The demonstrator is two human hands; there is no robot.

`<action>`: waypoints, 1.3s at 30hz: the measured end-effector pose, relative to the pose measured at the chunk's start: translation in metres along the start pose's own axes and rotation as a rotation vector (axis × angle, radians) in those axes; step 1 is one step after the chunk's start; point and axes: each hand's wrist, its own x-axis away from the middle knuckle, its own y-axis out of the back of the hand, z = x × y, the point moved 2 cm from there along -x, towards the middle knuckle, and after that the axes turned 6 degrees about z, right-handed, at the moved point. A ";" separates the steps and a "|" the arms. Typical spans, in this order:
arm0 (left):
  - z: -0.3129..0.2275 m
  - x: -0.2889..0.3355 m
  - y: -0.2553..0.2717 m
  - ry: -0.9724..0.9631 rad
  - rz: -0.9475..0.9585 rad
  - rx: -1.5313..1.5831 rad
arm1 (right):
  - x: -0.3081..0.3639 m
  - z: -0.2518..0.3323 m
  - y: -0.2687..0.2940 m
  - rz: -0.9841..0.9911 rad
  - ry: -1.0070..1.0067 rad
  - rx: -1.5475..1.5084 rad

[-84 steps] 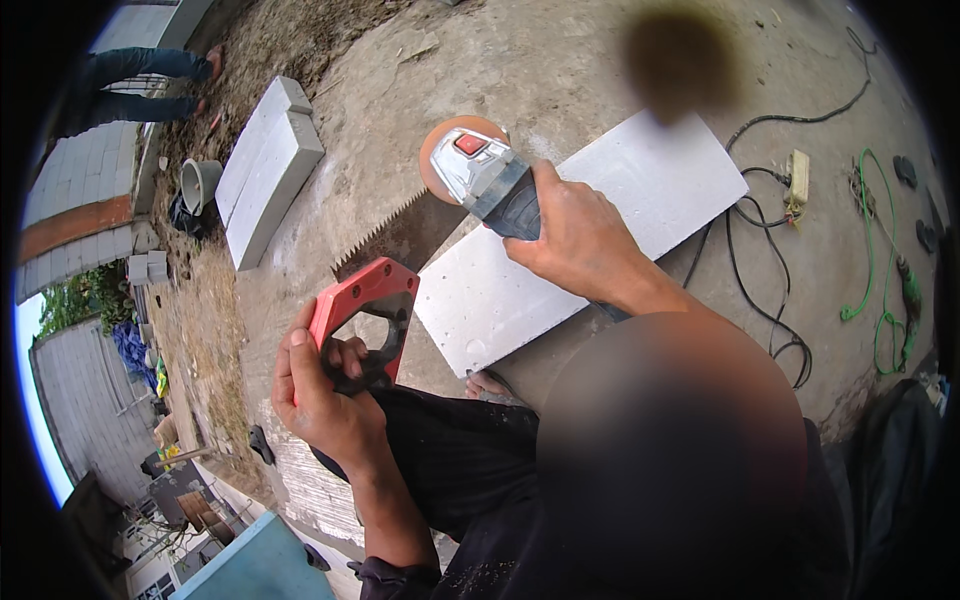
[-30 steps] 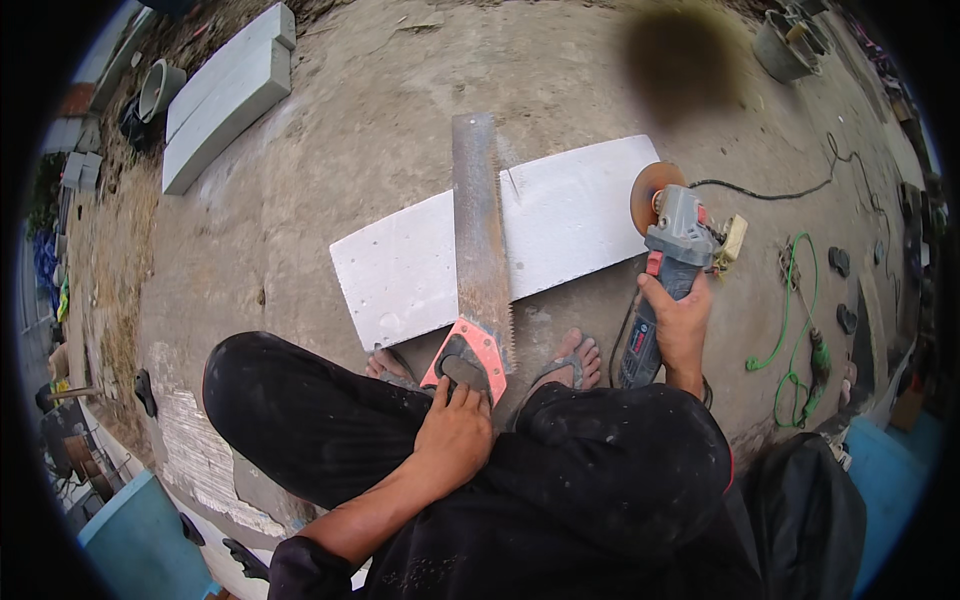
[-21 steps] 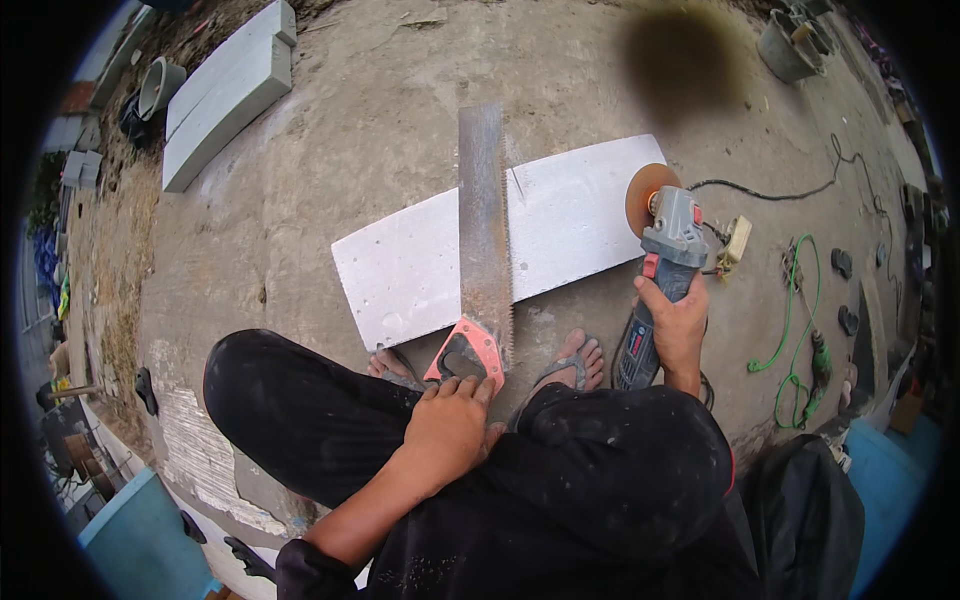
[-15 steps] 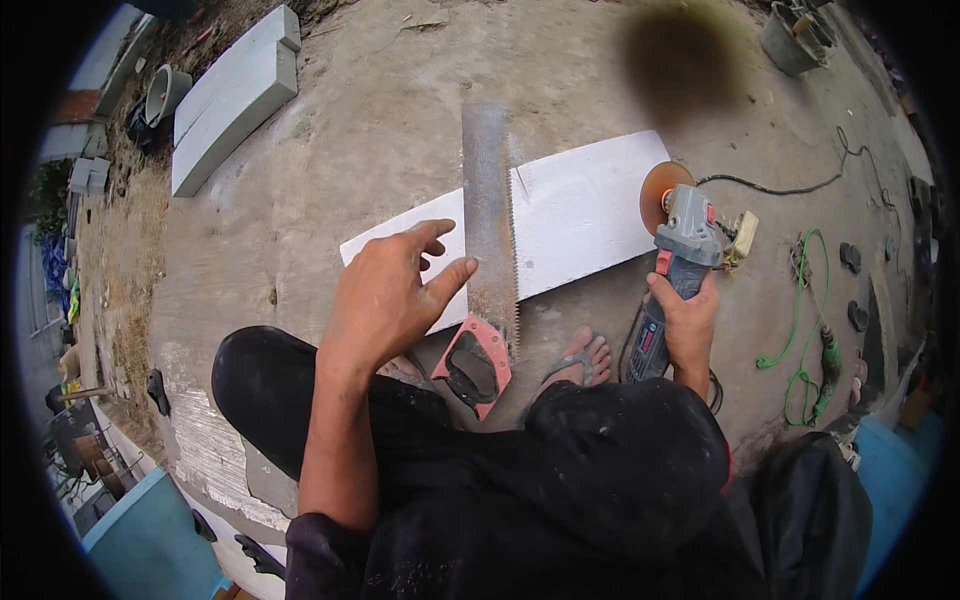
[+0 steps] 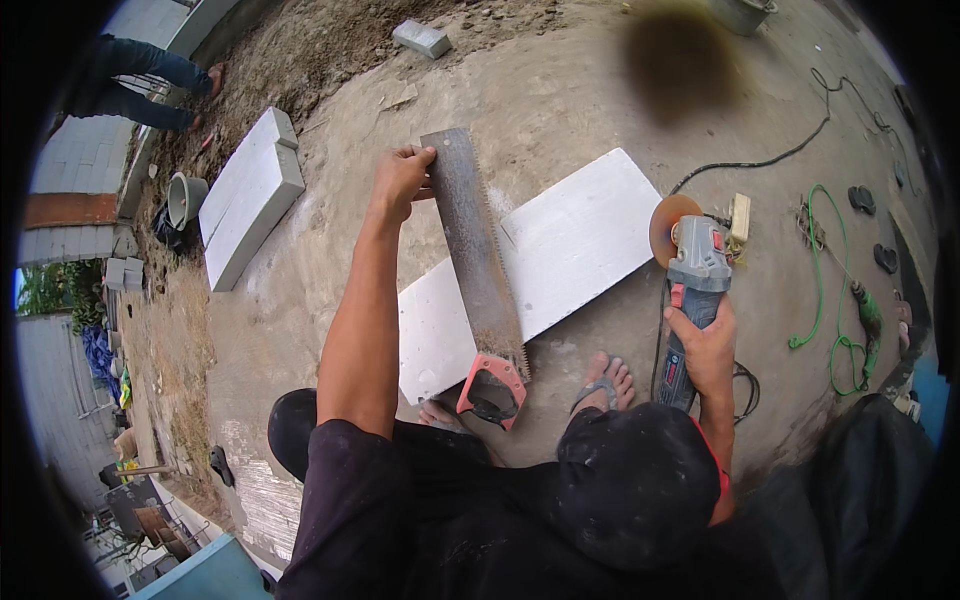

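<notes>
My left hand [image 5: 404, 180] pinches the far end of a hand saw [image 5: 472, 240], thumb on top of the blade. The saw lies across a white block [image 5: 580, 235], its teeth toward the right and its red and black handle near my feet. In my right hand [image 5: 708, 345] is an angle grinder [image 5: 697, 275], wrapped round its dark blue body. The grinder's orange-brown disc [image 5: 672, 228] sits by the block's right end. Whether the disc spins I cannot tell.
More white blocks [image 5: 250, 205] lie at the left, near a grey bucket [image 5: 186, 198]. A black cable [image 5: 770, 160] runs off to the far right. Green cord [image 5: 822, 260] lies at the right. Another person's legs [image 5: 150, 85] show at the far left.
My left hand has moved away from me, from above the block to the saw's far end, and has taken hold of it. The grinder remains in my right hand.
</notes>
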 end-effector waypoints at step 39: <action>0.041 0.314 0.035 -0.202 -0.453 0.310 | -0.017 0.075 -0.080 0.312 0.166 0.073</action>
